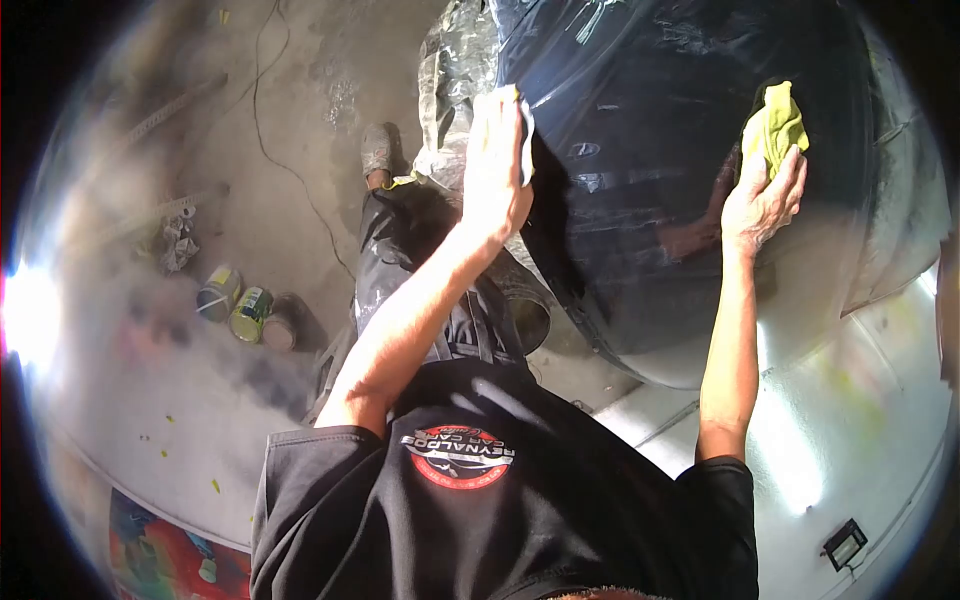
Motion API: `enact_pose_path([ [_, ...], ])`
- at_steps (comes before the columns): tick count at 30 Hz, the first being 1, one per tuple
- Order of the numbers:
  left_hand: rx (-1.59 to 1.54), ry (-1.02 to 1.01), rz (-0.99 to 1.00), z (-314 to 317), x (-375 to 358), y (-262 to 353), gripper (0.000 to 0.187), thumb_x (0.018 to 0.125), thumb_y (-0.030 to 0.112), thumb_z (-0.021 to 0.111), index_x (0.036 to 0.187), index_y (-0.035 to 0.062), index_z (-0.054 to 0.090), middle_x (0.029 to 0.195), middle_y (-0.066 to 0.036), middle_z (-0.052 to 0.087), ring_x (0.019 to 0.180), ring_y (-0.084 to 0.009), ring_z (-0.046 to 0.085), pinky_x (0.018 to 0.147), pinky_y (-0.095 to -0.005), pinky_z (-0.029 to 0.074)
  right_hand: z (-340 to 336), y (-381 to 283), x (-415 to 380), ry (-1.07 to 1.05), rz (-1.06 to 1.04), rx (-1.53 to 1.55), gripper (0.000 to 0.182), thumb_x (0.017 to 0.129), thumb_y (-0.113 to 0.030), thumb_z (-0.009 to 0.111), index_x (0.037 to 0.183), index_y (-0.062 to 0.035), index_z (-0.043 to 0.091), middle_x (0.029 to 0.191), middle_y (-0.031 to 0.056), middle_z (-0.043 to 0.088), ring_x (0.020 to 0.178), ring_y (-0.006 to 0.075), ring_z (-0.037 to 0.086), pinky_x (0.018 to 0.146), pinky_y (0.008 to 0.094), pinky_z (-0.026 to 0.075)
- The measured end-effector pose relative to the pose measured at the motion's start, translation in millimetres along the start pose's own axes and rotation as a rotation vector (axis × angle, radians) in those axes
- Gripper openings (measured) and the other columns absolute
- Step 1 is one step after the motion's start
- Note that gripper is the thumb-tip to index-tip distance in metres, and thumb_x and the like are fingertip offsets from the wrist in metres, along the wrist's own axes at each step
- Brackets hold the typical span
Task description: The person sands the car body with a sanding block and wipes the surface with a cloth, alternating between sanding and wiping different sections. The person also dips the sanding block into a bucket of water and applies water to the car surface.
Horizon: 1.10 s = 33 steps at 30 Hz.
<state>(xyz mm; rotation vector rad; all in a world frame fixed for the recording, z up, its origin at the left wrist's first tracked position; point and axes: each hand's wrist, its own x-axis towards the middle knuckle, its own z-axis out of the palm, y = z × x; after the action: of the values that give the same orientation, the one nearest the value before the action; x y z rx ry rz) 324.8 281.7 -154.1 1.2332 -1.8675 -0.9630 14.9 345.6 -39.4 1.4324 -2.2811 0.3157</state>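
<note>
My right hand (765, 205) grips a yellow-green cloth (776, 128), bunched against a glossy dark curved panel (640, 120) that reflects the arm. At the panel's left edge is my left hand (492, 170), its fingers straight and pressed together. A pale pad or cloth (527, 148) shows along the side of that hand, mostly hidden behind the fingers. Crumpled, translucent plastic sheeting (455, 90) hangs next to my left hand.
Several cans, one of them a green-labelled can (251, 314), stand on the floor at left near crumpled paper (179, 240). A thin cable (290, 170) crosses the floor. My shoe (378, 148) is left of the sheeting. A floodlight (845, 545) is at lower right.
</note>
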Motion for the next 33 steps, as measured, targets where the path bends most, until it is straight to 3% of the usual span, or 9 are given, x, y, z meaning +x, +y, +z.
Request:
enact_pose_path([
  [4, 0.177, 0.028, 0.159, 1, 63, 4, 0.078, 0.078, -0.017, 0.057, 0.152, -0.0048, 0.038, 0.157, -0.028, 0.039, 0.149, -0.0465, 0.033, 0.125, -0.0497, 0.026, -1, 1, 0, -0.005, -0.017, 0.004, 0.067, 0.104, -0.058, 0.047, 0.154, -0.0124, 0.047, 0.156, 0.0218, 0.044, 0.143, 0.0399, 0.043, 0.114, 0.055, 0.035],
  [10, 0.135, -0.059, 0.193, -6, 18, -11, 0.067, 0.085, -0.007, 0.062, 0.149, -0.0066, 0.042, 0.152, -0.028, 0.045, 0.146, -0.0457, 0.037, 0.125, -0.052, 0.027, -2, -3, 2, 0.005, -0.01, 0.008, 0.067, 0.104, -0.057, 0.047, 0.152, -0.0104, 0.048, 0.155, 0.0239, 0.045, 0.142, 0.0404, 0.045, 0.114, 0.0545, 0.037],
  [14, 0.21, 0.007, 0.406, 0, 113, 16, 0.065, 0.078, -0.004, 0.062, 0.141, -0.0095, 0.048, 0.145, -0.03, 0.05, 0.14, -0.047, 0.043, 0.121, -0.0526, 0.033, -1, 1, 2, 0.021, -0.046, 0.02, 0.067, 0.104, -0.055, 0.05, 0.151, -0.0088, 0.049, 0.154, 0.024, 0.047, 0.141, 0.0411, 0.046, 0.113, 0.055, 0.037],
  [16, 0.207, 0.137, 0.512, 7, 163, 34, 0.046, 0.093, 0.005, 0.055, 0.136, -0.0092, 0.052, 0.135, -0.029, 0.058, 0.131, -0.0444, 0.052, 0.116, -0.0462, 0.038, -1, 0, 2, 0.017, -0.038, 0.027, 0.067, 0.103, -0.055, 0.051, 0.151, -0.0088, 0.049, 0.153, 0.024, 0.047, 0.14, 0.0412, 0.046, 0.113, 0.055, 0.037],
  [19, 0.079, -0.05, 0.53, 4, 165, 20, 0.067, 0.075, -0.005, 0.062, 0.14, -0.01, 0.05, 0.144, -0.03, 0.052, 0.141, -0.0444, 0.044, 0.121, -0.0518, 0.033, -3, -1, 0, -0.005, -0.011, 0.009, 0.067, 0.103, -0.056, 0.051, 0.152, -0.0109, 0.048, 0.155, 0.0231, 0.045, 0.141, 0.0412, 0.045, 0.113, 0.0556, 0.037],
  [24, 0.15, -0.187, 0.285, -21, 45, -12, 0.069, 0.083, -0.012, 0.059, 0.15, -0.0019, 0.046, 0.156, -0.024, 0.045, 0.152, -0.0424, 0.032, 0.126, -0.0532, 0.025, -2, 0, 0, -0.025, 0.025, -0.007, 0.068, 0.102, -0.059, 0.05, 0.155, -0.0155, 0.046, 0.157, 0.0214, 0.042, 0.144, 0.0399, 0.041, 0.113, 0.0577, 0.036],
  [28, 0.032, -0.109, 0.482, 6, 166, 45, 0.081, 0.069, -0.014, 0.062, 0.148, -0.0008, 0.047, 0.155, -0.022, 0.045, 0.148, -0.0414, 0.037, 0.122, -0.0468, 0.032, -1, 0, 0, 0.011, -0.009, 0.005, 0.066, 0.102, -0.056, 0.053, 0.154, -0.0151, 0.048, 0.156, 0.0207, 0.043, 0.142, 0.0406, 0.044, 0.113, 0.0565, 0.037],
  [30, 0.129, 0.013, 0.636, 35, 215, 55, 0.048, 0.093, 0.004, 0.054, 0.139, -0.0092, 0.051, 0.137, -0.029, 0.058, 0.132, -0.0454, 0.051, 0.117, -0.0462, 0.037, 0, 3, 0, 0.023, -0.022, -0.026, 0.066, 0.102, -0.055, 0.055, 0.154, -0.0141, 0.048, 0.154, 0.0207, 0.046, 0.139, 0.0404, 0.047, 0.111, 0.0553, 0.038],
  [33, 0.035, -0.233, 0.509, 21, 191, 40, 0.081, 0.069, 0.0, 0.07, 0.147, -0.002, 0.048, 0.149, -0.026, 0.05, 0.142, -0.0428, 0.043, 0.12, -0.0484, 0.034, 0, 4, -2, 0.014, -0.011, -0.016, 0.066, 0.101, -0.054, 0.057, 0.154, -0.0148, 0.048, 0.155, 0.0194, 0.044, 0.14, 0.0392, 0.045, 0.112, 0.0552, 0.037],
])
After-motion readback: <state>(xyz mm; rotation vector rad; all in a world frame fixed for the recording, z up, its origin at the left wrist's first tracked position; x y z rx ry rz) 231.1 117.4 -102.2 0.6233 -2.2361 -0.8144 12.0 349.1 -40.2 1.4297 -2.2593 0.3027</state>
